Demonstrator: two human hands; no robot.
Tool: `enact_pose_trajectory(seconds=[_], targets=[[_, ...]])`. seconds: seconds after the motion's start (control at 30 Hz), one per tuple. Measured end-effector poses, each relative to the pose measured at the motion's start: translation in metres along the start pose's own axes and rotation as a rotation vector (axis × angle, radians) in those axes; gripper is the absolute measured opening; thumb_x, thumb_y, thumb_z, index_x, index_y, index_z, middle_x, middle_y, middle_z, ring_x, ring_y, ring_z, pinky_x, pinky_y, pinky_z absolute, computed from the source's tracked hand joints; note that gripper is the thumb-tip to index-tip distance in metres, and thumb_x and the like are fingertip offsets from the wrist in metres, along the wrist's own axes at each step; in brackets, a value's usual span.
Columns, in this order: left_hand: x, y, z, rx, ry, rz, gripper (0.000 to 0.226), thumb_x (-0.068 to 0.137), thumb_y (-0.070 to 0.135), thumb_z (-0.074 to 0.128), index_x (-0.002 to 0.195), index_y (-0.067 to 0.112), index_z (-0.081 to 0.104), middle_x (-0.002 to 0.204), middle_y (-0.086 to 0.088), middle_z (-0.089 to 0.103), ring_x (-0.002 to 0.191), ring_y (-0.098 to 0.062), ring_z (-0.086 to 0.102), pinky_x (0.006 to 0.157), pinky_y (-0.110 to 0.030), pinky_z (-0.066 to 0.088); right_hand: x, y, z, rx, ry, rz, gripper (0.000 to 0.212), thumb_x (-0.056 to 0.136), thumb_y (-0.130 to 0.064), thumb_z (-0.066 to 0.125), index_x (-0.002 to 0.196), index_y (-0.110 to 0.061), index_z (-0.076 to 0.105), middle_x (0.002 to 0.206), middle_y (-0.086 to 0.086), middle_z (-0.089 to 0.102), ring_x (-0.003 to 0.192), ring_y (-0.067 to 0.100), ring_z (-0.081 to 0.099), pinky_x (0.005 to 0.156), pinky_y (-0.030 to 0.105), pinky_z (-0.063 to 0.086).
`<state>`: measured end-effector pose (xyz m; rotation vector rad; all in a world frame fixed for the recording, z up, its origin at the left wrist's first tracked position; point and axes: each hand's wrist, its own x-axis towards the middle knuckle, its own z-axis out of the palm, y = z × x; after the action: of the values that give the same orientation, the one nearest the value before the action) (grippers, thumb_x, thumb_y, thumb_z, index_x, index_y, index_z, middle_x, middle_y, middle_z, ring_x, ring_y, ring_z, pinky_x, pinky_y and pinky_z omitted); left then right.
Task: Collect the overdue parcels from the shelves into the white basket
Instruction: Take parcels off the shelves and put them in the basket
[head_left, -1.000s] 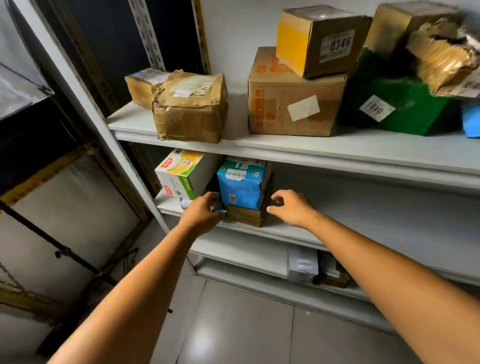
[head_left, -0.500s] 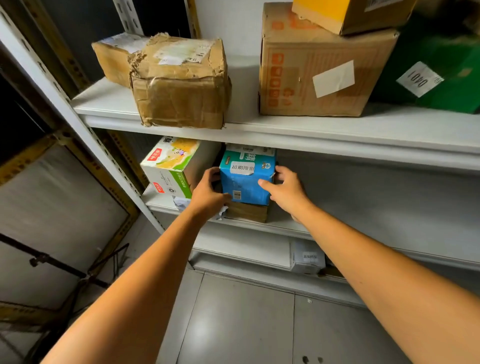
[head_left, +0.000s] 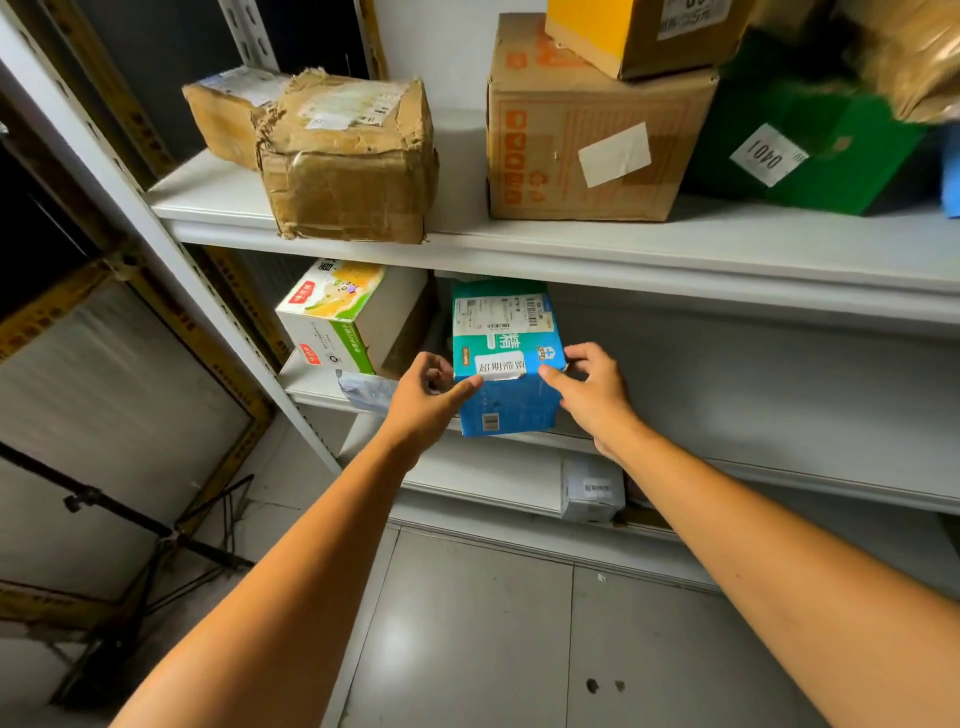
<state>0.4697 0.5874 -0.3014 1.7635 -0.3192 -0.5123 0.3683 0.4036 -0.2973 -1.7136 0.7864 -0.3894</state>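
Blue parcel (head_left: 506, 364): at front lip of middle shelf (head_left: 779, 475), tilted outward. Open shelf to its right; white-green carton (head_left: 337, 317) near left. Left hand (head_left: 423, 402) and right hand (head_left: 592, 395) clasp its opposite sides.

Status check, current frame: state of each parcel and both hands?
blue box: tilted forward at middle shelf edge, held from both sides
left hand: grips blue box's left side
right hand: grips its right side
crumpled brown parcel: dented, taped shut, on top shelf
orange-printed carton: shut, yellow box stacked on it
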Motion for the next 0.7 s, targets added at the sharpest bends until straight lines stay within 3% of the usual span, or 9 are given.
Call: enact_pose_trajectory(seconds=[0.2, 0.3, 0.47, 0.6, 0.7], targets=[[-0.024, 0.001, 0.034, -0.091, -0.083, -0.052, 0.033, 0.089, 0.023, 0.073, 0.095, 0.011, 0.043, 0.111, -0.005, 0.072, 0.104, -0.025, 0.07, 0.081, -0.049, 0.061, -0.026, 0.006, -0.041, 0.028, 0.032, 0.055, 0.028, 0.087, -0.019, 0.073, 0.11, -0.018, 0.056, 0.111, -0.002, 0.061, 0.097, 0.013, 0.059, 0.083, 0.042, 0.059], [-0.031, 0.005, 0.054, -0.124, -0.133, -0.072, 0.035, 0.087, 0.022, 0.075, 0.109, 0.017, 0.048, 0.12, -0.004, 0.067, 0.107, -0.022, 0.067, 0.084, -0.046, 0.061, -0.041, 0.012, -0.065, 0.043, 0.072, 0.086, 0.029, 0.087, -0.019, 0.073, 0.11, -0.019, 0.056, 0.114, -0.001, 0.063, 0.101, 0.014, 0.06, 0.084, 0.041, 0.059], [-0.044, 0.018, 0.101, -0.113, -0.245, -0.09, 0.045, 0.086, 0.022, 0.076, 0.124, 0.022, 0.052, 0.132, -0.002, 0.059, 0.117, -0.027, 0.061, 0.091, -0.053, 0.056, -0.068, 0.025, -0.113, 0.092, 0.161, 0.12, 0.029, 0.089, -0.014, 0.071, 0.107, -0.031, 0.056, 0.103, -0.015, 0.06, 0.107, 0.017, 0.06, 0.09, 0.043, 0.057], [-0.064, 0.032, 0.15, -0.09, -0.336, -0.115, 0.047, 0.086, 0.019, 0.076, 0.126, 0.019, 0.052, 0.133, -0.002, 0.056, 0.111, -0.027, 0.064, 0.089, -0.053, 0.057, -0.099, 0.039, -0.163, 0.124, 0.267, 0.136, 0.03, 0.089, -0.014, 0.071, 0.106, -0.032, 0.055, 0.11, -0.008, 0.063, 0.105, 0.016, 0.061, 0.087, 0.039, 0.057], [-0.089, 0.048, 0.2, -0.049, -0.425, -0.1, 0.044, 0.086, 0.019, 0.075, 0.124, 0.018, 0.053, 0.131, -0.002, 0.057, 0.102, -0.023, 0.069, 0.083, -0.048, 0.06, -0.127, 0.055, -0.215, 0.153, 0.358, 0.147, 0.029, 0.086, -0.015, 0.073, 0.104, -0.032, 0.058, 0.114, -0.003, 0.066, 0.105, 0.017, 0.063, 0.088, 0.044, 0.058]])
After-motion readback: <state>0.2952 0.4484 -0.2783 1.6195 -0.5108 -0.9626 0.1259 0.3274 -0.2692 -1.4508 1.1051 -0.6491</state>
